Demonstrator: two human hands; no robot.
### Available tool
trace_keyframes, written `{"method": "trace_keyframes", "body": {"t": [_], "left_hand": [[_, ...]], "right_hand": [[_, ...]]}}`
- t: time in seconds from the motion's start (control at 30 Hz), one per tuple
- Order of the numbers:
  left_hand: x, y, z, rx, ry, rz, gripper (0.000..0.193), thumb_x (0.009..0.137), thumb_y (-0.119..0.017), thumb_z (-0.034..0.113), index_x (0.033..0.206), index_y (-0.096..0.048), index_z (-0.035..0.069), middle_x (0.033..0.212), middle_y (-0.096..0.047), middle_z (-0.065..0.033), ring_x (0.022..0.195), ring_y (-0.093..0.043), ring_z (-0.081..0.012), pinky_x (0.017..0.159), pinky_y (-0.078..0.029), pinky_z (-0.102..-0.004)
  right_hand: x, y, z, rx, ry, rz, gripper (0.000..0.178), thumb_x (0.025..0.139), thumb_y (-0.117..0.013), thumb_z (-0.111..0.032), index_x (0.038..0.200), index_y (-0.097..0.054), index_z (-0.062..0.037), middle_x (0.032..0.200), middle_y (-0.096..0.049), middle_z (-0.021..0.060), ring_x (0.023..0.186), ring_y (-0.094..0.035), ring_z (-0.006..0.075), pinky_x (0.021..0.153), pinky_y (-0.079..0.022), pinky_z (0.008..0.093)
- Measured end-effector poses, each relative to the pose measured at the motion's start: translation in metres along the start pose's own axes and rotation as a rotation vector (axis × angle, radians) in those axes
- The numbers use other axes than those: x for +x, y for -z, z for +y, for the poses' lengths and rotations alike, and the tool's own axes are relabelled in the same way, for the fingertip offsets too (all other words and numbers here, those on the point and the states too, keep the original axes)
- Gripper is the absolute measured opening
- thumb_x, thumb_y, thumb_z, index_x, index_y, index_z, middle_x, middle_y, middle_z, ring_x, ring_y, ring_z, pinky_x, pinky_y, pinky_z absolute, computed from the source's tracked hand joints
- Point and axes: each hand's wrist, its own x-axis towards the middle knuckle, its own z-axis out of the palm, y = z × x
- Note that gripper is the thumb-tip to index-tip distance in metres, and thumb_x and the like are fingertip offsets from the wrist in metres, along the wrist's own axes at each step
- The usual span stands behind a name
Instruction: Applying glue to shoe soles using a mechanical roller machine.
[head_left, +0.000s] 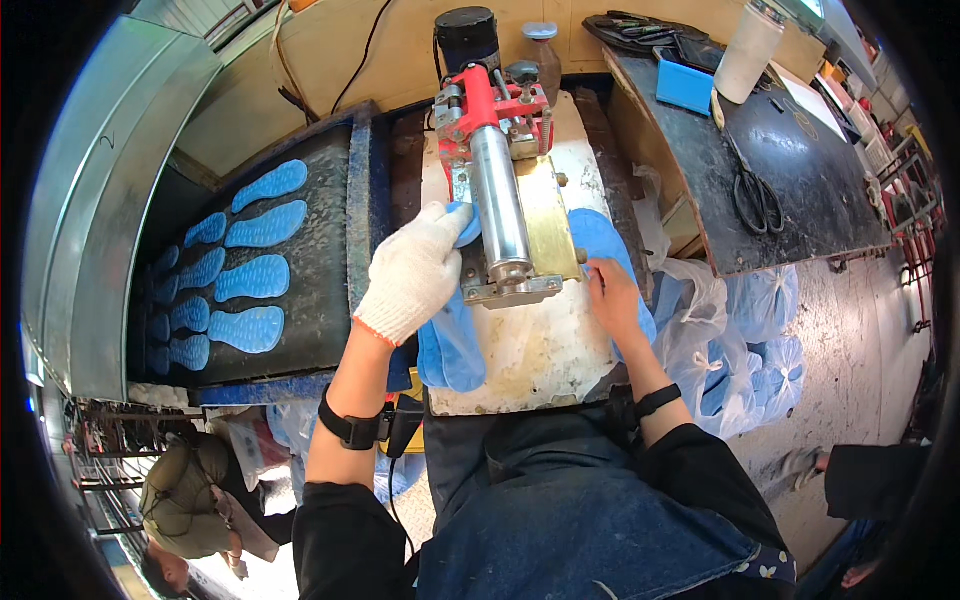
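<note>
My left hand (pixel 410 273), in a white knitted glove, is closed on a blue insole (pixel 466 226) at the left side of the roller machine (pixel 500 195). This machine has a red frame, a shiny steel roller and a brass plate. Below the gloved hand, more blue insoles (pixel 452 350) lie overlapping on the pale worn board (pixel 540 370). My right hand (pixel 613 303), bare, rests over a stack of blue insoles (pixel 597 236) to the right of the brass plate. Its fingers are curled; whatever lies between them is hidden.
Several blue soles (pixel 252 277) lie in rows on a dark conveyor belt (pixel 315 250) leading into a metal housing (pixel 110 180). Scissors (pixel 757 200) and a blue box (pixel 685 83) sit on the right-hand table. Bagged blue pieces (pixel 765 375) stand below. Another person (pixel 190 495) is at lower left.
</note>
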Motion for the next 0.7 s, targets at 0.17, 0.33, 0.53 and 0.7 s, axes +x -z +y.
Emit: {"method": "trace_keyframes", "body": {"t": [0.17, 0.33, 0.53, 0.7], "left_hand": [[-0.005, 0.001, 0.009, 0.257, -0.128, 0.021, 0.028, 0.076, -0.053, 0.004, 0.104, -0.055, 0.005, 0.088, -0.056, -0.0147, 0.082, -0.061, -0.0327, 0.068, -0.051, -0.0417], [-0.01, -0.001, 0.013, 0.325, -0.176, 0.067, 0.026, 0.075, -0.055, 0.005, 0.101, -0.054, 0.003, 0.088, -0.056, -0.012, 0.079, -0.062, -0.0275, 0.063, -0.051, -0.0371], [-0.021, 0.003, 0.018, 0.294, -0.135, -0.003, 0.044, 0.073, -0.054, 0.002, 0.117, -0.054, 0.004, 0.089, -0.055, -0.0115, 0.083, -0.061, -0.0292, 0.066, -0.05, -0.0398], [-0.014, 0.011, -0.007, -0.276, -0.078, -0.035, 0.037, 0.075, -0.049, -0.001, 0.11, -0.06, -0.001, 0.085, -0.053, -0.011, 0.077, -0.057, -0.0251, 0.069, -0.047, -0.0302]], "right_hand": [[0.001, -0.001, 0.001, 0.009, 0.0, -0.001, 0.014, 0.082, -0.056, -0.002, 0.096, -0.061, -0.004, 0.085, -0.062, 0.0148, 0.078, -0.06, 0.0341, 0.068, -0.048, 0.0408], [0.0, -0.001, 0.003, 0.04, -0.038, -0.019, 0.014, 0.083, -0.056, -0.003, 0.095, -0.061, -0.0039, 0.085, -0.062, 0.0143, 0.078, -0.06, 0.0338, 0.068, -0.048, 0.0404], [0.002, 0.0, 0.001, 0.047, -0.011, 0.003, 0.014, 0.082, -0.057, -0.002, 0.095, -0.062, -0.0038, 0.085, -0.062, 0.0138, 0.079, -0.061, 0.0332, 0.069, -0.048, 0.0395], [0.003, -0.001, 0.002, 0.02, 0.002, 0.004, 0.014, 0.082, -0.057, -0.002, 0.094, -0.062, -0.0041, 0.085, -0.062, 0.0138, 0.078, -0.061, 0.0327, 0.069, -0.048, 0.0391]]}}
